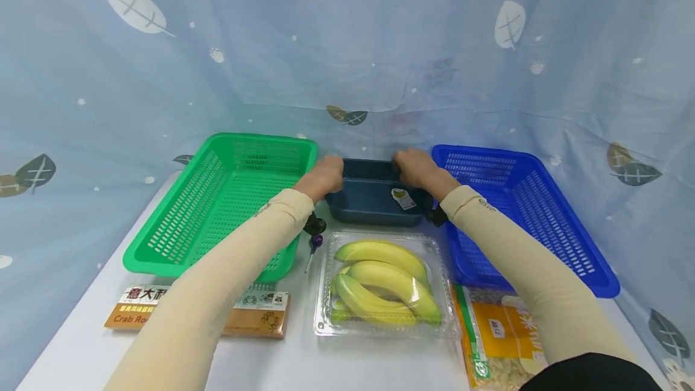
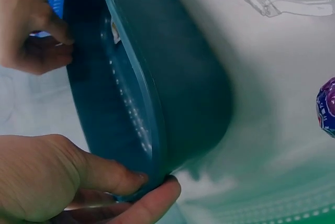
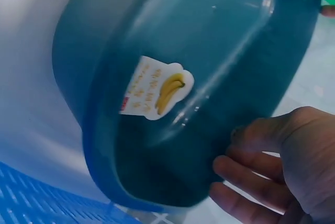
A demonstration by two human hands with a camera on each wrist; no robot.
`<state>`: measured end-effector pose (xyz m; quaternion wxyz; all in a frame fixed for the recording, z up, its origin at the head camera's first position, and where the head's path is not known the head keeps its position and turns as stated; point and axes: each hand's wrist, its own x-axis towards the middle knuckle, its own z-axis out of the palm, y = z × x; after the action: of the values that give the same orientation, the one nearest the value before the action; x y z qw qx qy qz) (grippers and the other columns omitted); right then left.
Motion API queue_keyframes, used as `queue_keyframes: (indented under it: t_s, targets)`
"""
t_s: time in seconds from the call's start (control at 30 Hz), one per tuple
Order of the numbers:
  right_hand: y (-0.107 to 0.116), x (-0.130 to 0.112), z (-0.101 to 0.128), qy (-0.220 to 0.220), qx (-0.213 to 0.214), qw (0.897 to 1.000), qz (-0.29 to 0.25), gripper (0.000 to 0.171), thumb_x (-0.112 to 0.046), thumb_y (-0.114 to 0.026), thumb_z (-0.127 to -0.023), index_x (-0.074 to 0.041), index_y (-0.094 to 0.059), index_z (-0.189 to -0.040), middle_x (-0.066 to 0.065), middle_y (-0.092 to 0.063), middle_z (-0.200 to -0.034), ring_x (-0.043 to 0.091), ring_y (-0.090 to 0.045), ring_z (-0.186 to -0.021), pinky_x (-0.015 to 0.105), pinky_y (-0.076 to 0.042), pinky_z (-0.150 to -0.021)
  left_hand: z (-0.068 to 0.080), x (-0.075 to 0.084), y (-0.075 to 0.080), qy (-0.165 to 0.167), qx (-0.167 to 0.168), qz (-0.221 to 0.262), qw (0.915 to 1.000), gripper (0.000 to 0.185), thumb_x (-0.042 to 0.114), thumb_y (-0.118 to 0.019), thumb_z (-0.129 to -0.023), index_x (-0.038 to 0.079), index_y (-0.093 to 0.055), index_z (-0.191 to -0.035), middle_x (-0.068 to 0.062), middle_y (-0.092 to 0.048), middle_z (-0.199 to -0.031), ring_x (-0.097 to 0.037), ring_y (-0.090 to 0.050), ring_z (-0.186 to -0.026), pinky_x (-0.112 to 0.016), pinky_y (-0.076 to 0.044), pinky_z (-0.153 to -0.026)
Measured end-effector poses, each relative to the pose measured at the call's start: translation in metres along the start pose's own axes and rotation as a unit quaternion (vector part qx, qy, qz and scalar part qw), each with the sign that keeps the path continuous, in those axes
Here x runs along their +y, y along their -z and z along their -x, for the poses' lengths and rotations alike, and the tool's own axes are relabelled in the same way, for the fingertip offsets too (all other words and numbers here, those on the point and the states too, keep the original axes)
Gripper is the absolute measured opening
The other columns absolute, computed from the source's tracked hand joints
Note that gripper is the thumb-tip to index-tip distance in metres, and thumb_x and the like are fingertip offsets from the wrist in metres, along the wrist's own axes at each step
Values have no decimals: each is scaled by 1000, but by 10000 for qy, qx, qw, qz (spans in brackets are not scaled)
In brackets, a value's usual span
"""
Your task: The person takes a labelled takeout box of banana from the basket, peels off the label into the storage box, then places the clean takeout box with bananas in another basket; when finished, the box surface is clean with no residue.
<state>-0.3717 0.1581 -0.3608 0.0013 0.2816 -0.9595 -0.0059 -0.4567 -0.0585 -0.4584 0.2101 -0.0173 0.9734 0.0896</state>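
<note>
The dark teal tub (image 1: 369, 195) sits at the far middle of the table (image 1: 304, 361), between the green basket (image 1: 228, 198) on the left and the blue basket (image 1: 521, 210) on the right, with little room on either side. It holds nothing but a banana sticker (image 3: 157, 89) stuck on its inner wall. The left hand (image 2: 57, 179) pinches the tub's left rim, thumb inside and fingers outside. The right hand (image 3: 282, 166) holds the right rim, fingers curled inside. Both baskets show only bare mesh. Just near of the tub lies a clear box (image 1: 387, 285) of bananas (image 1: 382, 282). A purple lollipop (image 1: 314, 243) lies by the green basket's near corner. An orange carton (image 1: 201, 312) lies near left and a yellow packet (image 1: 502, 343) near right, at the table's front edge.
</note>
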Motion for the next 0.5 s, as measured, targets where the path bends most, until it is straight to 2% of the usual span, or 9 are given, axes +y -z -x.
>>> queue_keyframes:
  t_s: [0.23, 0.33, 0.5]
  targets:
    - [14, -8, 9, 54, 123, 9999, -12, 19, 1, -65, -77, -3, -71, -95, 13, -66, -93, 31, -61, -83, 44, -52, -71, 6, -1, -2, -72, 216, -54, 9997, 21, 9, -64, -86, 13, -56, -105, -9, -51, -102, -29, -56, -79, -44, -50, -43]
    - [16, -11, 14, 151, 140, 9998, -26, 19, 0, -66, -77, -3, -70, -96, 12, -66, -93, 30, -62, -82, 44, -52, -71, 19, -1, 1, -180, 249, -110, 9995, 17, 10, -61, -88, 12, -58, -105, -10, -53, -102, -28, -56, -79, -43, -50, -46]
    - [21, -16, 24, 376, 202, 9990, -117, 14, 4, -61, -75, -5, -68, -83, 9, -63, -78, 23, -54, -66, 38, -48, -59, 59, 2, 15, -473, 249, -276, 9982, 12, 11, -54, -92, 12, -62, -100, -12, -56, -100, -27, -54, -78, -40, -47, -53]
